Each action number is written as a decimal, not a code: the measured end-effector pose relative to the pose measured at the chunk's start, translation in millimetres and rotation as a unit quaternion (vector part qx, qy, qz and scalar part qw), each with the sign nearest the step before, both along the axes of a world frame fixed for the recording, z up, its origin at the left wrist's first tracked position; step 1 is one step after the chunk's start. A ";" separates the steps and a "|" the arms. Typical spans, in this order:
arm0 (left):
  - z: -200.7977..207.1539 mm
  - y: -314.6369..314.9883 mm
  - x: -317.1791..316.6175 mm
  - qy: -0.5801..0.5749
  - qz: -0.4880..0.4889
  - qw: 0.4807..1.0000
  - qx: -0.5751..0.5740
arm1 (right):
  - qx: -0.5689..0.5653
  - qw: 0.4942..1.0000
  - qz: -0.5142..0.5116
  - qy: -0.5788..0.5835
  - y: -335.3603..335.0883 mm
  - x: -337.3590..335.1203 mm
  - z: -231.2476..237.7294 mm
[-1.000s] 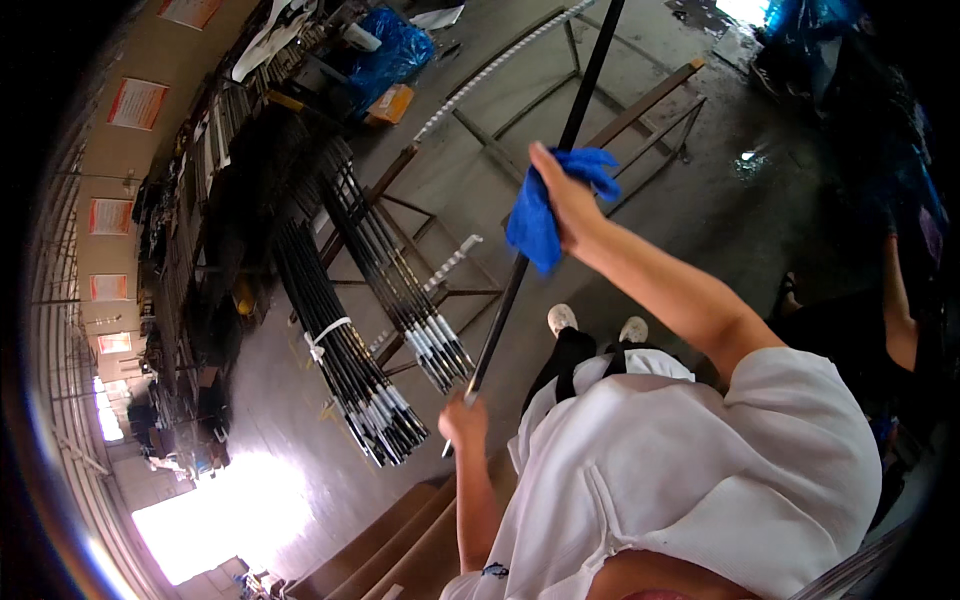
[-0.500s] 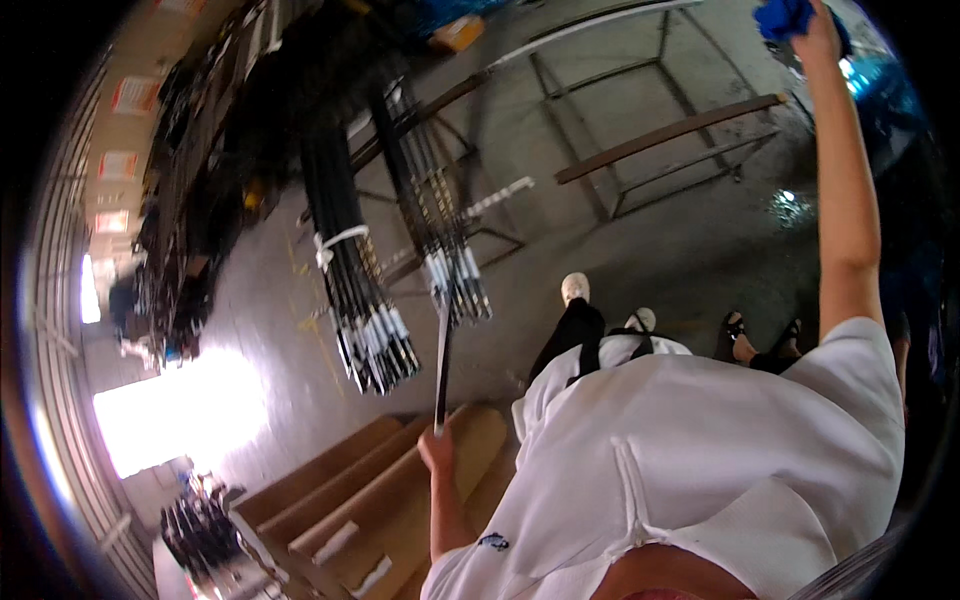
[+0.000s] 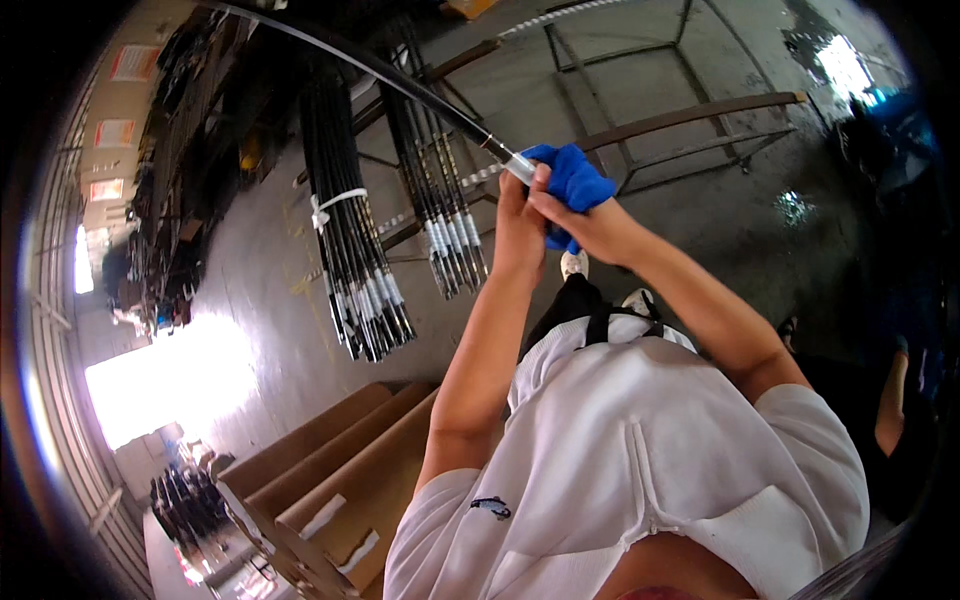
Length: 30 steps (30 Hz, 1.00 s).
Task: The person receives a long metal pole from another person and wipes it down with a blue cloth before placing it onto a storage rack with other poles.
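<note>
In front of my body my two hands come together at the end of a long, slim black rod [image 3: 400,85]. It slants up and leftward, and its near end has a whitish band. My left hand [image 3: 520,228] is closed around that end. Pressed against it, my right hand [image 3: 590,225] grips a blue cloth [image 3: 572,178], which bunches over and beyond the fingers. Part of the rod's tip lies hidden under the hands and cloth. To the left, a bundle of similar black rods [image 3: 345,240] is tied with a white strip, beside a second group of rods [image 3: 435,200].
A low metal frame with a brown top bar [image 3: 700,112] stands ahead. Large brown cardboard tubes [image 3: 350,470] lie at lower left. More dark rods [image 3: 185,215] line the left side. Another person's arm [image 3: 893,405] shows at the right edge; the floor at right looks wet.
My right hand, with the blue cloth, has come from the far upper right to my left hand. My left hand has lifted forward with the rod, which now slants up-left.
</note>
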<state>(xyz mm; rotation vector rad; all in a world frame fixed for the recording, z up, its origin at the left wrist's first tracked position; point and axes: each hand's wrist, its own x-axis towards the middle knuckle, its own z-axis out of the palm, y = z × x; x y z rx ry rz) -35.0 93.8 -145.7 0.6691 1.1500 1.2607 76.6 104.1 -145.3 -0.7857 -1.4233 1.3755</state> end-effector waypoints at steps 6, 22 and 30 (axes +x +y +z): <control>18.0 19.0 7.7 0.079 -0.017 0.994 0.077 | -0.228 0.969 0.096 0.015 -8.2 23.9 1.2; -67.1 58.0 -151.8 0.199 0.199 0.959 0.000 | -0.562 0.785 -0.218 -0.141 -80.6 134.5 -82.4; -244.7 -15.4 -246.3 0.525 0.165 0.816 -0.177 | -0.502 0.800 -0.326 -0.033 -67.6 133.2 -59.9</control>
